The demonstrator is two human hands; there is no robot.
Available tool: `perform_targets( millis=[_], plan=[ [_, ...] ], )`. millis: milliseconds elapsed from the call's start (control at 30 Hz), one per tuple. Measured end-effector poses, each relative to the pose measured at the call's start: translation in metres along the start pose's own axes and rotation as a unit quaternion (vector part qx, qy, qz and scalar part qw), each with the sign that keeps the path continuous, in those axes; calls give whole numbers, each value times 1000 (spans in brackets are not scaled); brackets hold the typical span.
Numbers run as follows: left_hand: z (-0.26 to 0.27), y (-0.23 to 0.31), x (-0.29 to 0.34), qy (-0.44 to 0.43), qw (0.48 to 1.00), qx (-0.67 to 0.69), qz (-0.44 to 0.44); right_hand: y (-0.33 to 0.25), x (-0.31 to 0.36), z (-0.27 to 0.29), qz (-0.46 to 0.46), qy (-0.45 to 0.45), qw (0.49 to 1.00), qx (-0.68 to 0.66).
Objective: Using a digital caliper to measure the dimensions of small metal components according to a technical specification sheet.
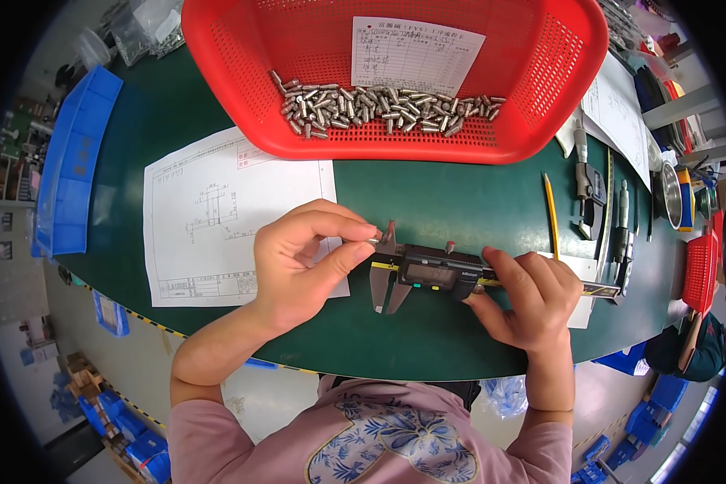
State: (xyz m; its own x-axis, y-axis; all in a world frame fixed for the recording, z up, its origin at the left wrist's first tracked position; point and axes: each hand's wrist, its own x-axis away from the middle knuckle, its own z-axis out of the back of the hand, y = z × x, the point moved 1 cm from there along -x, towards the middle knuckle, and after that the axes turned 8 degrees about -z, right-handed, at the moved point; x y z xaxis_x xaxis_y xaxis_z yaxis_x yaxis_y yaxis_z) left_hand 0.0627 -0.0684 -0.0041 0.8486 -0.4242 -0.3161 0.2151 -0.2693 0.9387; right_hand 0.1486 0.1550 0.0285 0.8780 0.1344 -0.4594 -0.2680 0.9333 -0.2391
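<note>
Over the table's middle, a digital caliper point(436, 269) lies crosswise in my right hand point(532, 297), its thumb and fingers closed round the slider end. Its lower jaws point toward me, slightly apart. Between thumb and forefinger, my left hand point(310, 266) pinches a small metal pin point(373, 240) beside the caliper's upper jaws; the fingertips hide most of it. Whether the pin touches the jaws I cannot tell. Several similar metal pins point(387, 107) lie heaped in a red perforated basket point(250, 89) beyond my hands. A paper drawing point(189, 250) lies under my left hand.
A handwritten form point(415, 56) leans inside the basket. At right lie a yellow pencil point(552, 214), a micrometer point(589, 189) and another measuring tool point(623, 234). A blue bin point(77, 161) stands at the left edge of the green table point(427, 343). Plastic bags point(141, 32) sit far left.
</note>
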Motion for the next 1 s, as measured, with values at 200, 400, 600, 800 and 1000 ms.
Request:
perform_targets(
  millis=[200, 400, 600, 800, 1000],
  plan=[
    [-1, 1, -1, 3, 1000, -4, -6, 0, 0, 0, 2, 9, 1000, 8],
    [0, 4, -2, -6, 1000, -15, -20, 0, 0, 2, -1, 18, 1000, 2],
    [0, 4, -3, -8, 1000, -13, -19, 1, 0, 1, 1, 23, 1000, -1],
    [0, 2, 0, -9, 1000, -17, -22, 1, 1, 0, -1, 19, 1000, 3],
    [-1, 2, 0, -13, 1000, -14, -14, 1, 2, -1, 0, 24, 1000, 0]
  ],
)
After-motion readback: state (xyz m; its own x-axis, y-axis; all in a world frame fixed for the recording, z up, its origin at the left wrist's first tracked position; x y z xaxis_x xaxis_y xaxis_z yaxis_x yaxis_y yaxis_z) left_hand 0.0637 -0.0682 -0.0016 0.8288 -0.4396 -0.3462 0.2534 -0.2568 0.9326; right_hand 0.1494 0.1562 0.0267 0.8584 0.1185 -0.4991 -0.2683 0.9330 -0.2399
